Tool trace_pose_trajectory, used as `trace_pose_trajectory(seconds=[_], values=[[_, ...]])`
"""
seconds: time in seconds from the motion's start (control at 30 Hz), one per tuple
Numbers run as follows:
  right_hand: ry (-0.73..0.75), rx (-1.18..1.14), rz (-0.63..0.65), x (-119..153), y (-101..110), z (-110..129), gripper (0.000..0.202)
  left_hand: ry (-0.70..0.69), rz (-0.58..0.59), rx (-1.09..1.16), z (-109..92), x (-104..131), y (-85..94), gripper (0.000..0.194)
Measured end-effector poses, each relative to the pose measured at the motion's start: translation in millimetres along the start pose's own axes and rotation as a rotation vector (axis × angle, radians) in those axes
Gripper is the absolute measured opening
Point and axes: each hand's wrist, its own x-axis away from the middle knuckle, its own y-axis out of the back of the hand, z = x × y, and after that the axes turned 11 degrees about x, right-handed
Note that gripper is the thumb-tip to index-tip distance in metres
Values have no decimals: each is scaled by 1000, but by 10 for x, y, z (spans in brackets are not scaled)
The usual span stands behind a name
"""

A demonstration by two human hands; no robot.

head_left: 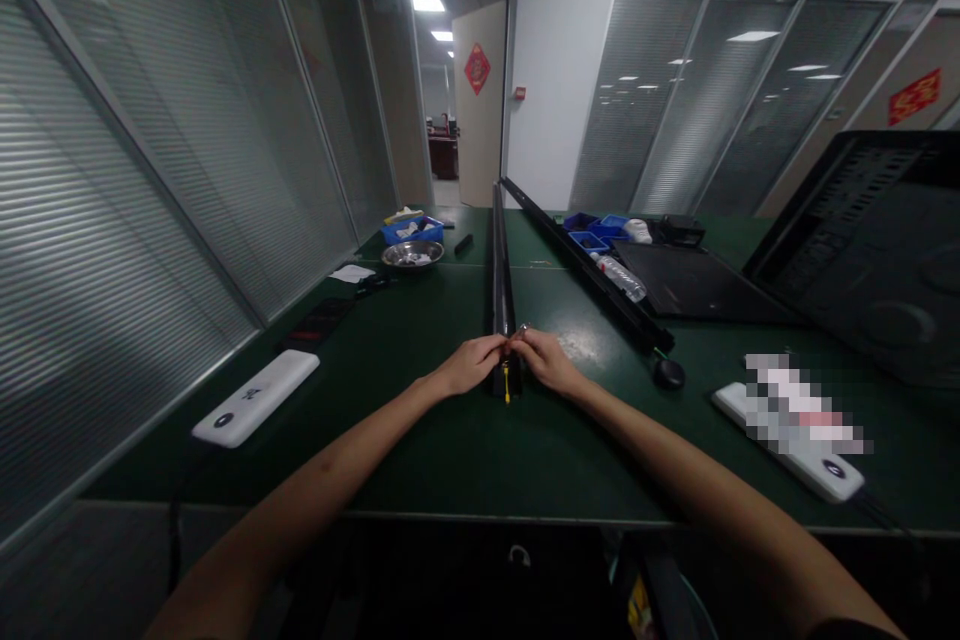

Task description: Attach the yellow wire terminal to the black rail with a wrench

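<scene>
A long narrow black bar [501, 270], channel-shaped as far as I can see, runs straight away from me over the green table. At its near end my left hand [474, 362] comes in from the left and my right hand [545, 358] from the right. Their fingers are closed, the tips meeting over the bar. Whatever small part they pinch is hidden by the fingers. Just below the fingertips a short yellow wire or strip [507, 386] sticks out toward me over the bar's end. Something small and shiny shows by my right fingers.
A second long black bar [592, 270] lies slanted on the right, a round black piece [668, 374] at its near end. Beyond are a plastic bottle [619, 277] and blue bins [589, 241]. Leftward are a metal bowl [412, 254], a blue basket [414, 231] and a white power bank [257, 398].
</scene>
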Motion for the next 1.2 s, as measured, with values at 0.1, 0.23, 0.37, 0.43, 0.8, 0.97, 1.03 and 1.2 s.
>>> trace_pose_trajectory(seconds=[0.1,0.23,0.37,0.43,0.8,0.97,1.03,1.2], values=[[-42,14,-26,13,-17,-9,25,1,1,7,-3,2,-2,28],[-115,46,-83,34,-41,-17,26,-9,0,15,-9,3,-3,30],[-153,64,-102,46,-40,-8,25,-17,2,20,-24,2,-1,29],[-163,67,-103,48,-35,0,25,-20,3,22,-32,2,-3,29],[-171,73,-93,65,-20,36,25,-26,5,15,-24,5,-3,30],[-173,80,-87,69,-24,32,25,-33,7,6,-20,17,3,29],[-172,85,-89,66,-35,23,26,-31,7,3,-17,17,1,29],[-157,94,-89,58,-45,16,26,-23,5,0,-11,13,-4,29]])
